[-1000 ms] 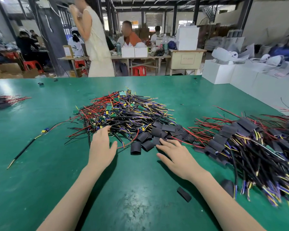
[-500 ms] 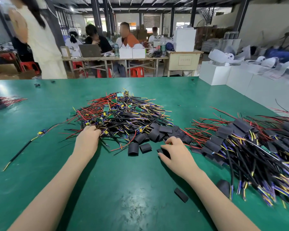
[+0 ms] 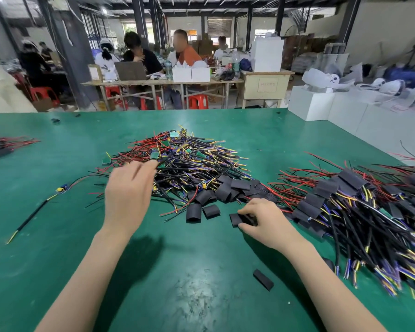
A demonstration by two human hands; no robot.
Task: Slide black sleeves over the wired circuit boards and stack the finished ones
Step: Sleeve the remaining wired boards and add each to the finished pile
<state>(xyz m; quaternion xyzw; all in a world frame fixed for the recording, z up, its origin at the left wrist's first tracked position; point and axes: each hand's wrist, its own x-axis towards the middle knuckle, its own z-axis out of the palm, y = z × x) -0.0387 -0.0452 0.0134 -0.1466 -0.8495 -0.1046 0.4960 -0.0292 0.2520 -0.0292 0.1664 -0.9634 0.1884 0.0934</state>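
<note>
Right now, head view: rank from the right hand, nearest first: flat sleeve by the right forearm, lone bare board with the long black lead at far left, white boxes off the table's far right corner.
1. flat sleeve, just below the right hand, near edge.
2. lone bare board, across the table, left.
3. white boxes, beyond the far right corner.

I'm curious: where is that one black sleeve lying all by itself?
The lone black sleeve lies flat on the green table, near the front, just inside the right forearm.

Bare green table surface (image 3: 201, 283) lies open at 6 o'clock, broken only by one flat black sleeve (image 3: 263, 279); a tangled heap of red, black and yellow wired boards (image 3: 189, 164) blocks 12 o'clock; a stack of black-sleeved wired boards (image 3: 359, 207) fills 3 o'clock; a lone black-cabled board (image 3: 43, 202) crosses 9 o'clock.
</note>
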